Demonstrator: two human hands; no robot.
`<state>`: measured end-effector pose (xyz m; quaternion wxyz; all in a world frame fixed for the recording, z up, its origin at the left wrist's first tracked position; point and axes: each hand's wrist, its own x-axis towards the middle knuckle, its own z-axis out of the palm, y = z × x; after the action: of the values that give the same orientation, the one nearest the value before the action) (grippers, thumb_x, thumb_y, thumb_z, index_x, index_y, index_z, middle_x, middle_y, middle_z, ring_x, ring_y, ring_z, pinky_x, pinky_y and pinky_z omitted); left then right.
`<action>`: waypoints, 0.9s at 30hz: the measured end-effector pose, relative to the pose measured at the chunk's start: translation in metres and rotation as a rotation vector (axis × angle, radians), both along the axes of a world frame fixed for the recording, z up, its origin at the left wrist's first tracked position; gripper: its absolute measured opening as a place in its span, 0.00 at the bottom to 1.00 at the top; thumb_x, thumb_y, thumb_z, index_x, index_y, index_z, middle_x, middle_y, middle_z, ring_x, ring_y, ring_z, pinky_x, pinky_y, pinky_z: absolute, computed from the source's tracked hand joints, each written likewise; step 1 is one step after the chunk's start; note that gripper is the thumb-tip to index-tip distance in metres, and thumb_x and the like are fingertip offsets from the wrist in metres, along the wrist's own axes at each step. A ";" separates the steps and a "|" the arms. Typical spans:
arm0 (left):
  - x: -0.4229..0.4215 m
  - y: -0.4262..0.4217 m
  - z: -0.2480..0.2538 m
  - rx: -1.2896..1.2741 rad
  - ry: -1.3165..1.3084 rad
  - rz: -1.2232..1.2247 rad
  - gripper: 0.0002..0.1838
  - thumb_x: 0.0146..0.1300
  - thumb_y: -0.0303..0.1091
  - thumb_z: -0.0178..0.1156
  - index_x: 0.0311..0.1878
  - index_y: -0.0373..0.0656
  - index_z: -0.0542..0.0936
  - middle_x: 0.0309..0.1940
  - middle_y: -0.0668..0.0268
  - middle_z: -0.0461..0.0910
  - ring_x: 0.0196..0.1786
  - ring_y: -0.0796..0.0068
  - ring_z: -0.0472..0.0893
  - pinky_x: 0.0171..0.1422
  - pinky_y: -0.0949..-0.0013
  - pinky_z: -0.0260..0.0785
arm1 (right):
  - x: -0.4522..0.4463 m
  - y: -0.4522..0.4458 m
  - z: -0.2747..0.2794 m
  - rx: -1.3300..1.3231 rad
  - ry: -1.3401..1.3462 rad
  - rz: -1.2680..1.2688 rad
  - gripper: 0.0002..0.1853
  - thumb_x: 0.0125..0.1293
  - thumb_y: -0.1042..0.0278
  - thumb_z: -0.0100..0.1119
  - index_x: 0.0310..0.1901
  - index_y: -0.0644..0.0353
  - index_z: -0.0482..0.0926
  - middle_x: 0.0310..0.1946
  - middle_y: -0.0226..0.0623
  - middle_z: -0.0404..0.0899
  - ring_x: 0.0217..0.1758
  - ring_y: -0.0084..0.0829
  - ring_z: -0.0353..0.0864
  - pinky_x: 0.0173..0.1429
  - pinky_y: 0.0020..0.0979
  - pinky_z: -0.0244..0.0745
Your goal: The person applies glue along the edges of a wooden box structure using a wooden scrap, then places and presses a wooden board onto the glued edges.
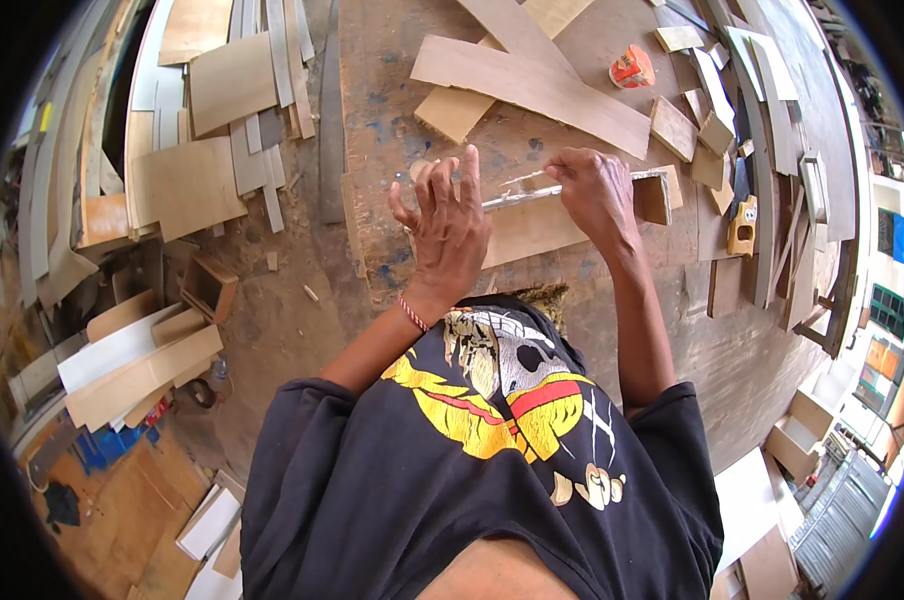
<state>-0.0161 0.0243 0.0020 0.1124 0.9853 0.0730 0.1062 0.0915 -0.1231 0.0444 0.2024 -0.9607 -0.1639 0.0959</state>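
Wooden box (537,238) on the bench (377,115), white along its edge; left hand (445,225) loosely spread by one end, gripping nothing; right hand (594,192) curled over, fingertips pinched, hold impossible to tell.

Box (537,238): pale wood, smooth, matt; whitish streak (522,197) along edge looks glossy. Table (377,60): wood, stained, rough. Boards (532,88): smooth matt wood. Cup (632,70): glossy, paper or plastic unclear. Shirt (322,490): matt cloth, print (547,405) cracked.

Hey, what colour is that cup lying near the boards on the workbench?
The cup is mostly orange-red with some white, seen in the head view.
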 end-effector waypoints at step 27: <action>-0.009 0.004 -0.003 -0.124 0.044 0.045 0.54 0.44 0.40 0.72 0.71 0.46 0.51 0.61 0.59 0.62 0.66 0.61 0.58 0.68 0.44 0.33 | -0.048 -0.034 -0.031 0.678 0.134 -0.466 0.06 0.62 0.71 0.60 0.38 0.62 0.83 0.24 0.33 0.82 0.23 0.17 0.71 0.28 0.22 0.66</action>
<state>-0.0255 0.0283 -0.0007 0.1693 0.9766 0.1041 0.0820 0.0437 -0.1570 0.0133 0.5335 -0.8428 0.0491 0.0503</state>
